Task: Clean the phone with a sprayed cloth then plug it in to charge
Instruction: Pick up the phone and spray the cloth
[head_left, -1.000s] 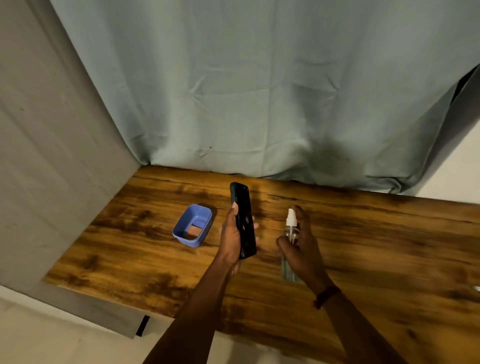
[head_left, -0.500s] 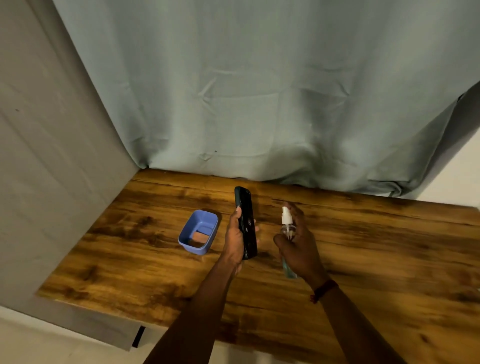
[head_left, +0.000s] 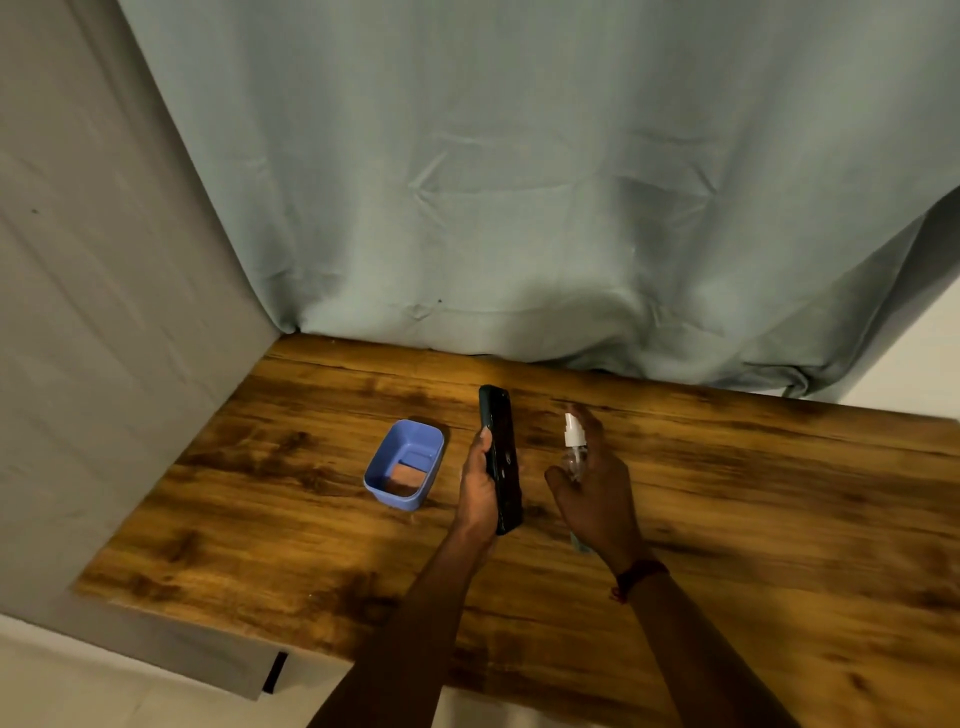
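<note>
Grey fabric hangs down the left side of the view, meeting a pale blue-green curtain (head_left: 519, 182) that drapes across the back and reaches the far edge of the desk (head_left: 753, 519). That desk is dark, streaky brown wood grain, and its near left corner shows against a pale floor.

Toward the left of the desk sits a small blue plastic tub (head_left: 405, 465), rectangular with rounded corners, open at the top, with something reddish-brown lying flat in its bottom; what it is cannot be told from here.

Just to the right of the tub, the left hand (head_left: 479, 491) holds the phone (head_left: 501, 457). Its grip is closed around the lower half of the dark phone, thumb along the left edge and the remaining fingers hidden behind it. The phone stands tilted with its long axis pointing away from the person, its top end rising clear of the hand, above the desk near the centre.

Right of the phone, with a narrow gap between them, the right hand (head_left: 597, 493) is wrapped around a clear spray bottle (head_left: 575, 452) with a white nozzle. This grip is closed on the bottle's body, one finger reaching up behind the nozzle, which points left toward the phone. A dark red band (head_left: 641, 574) circles the right wrist.

Both bare forearms enter from the bottom edge.
</note>
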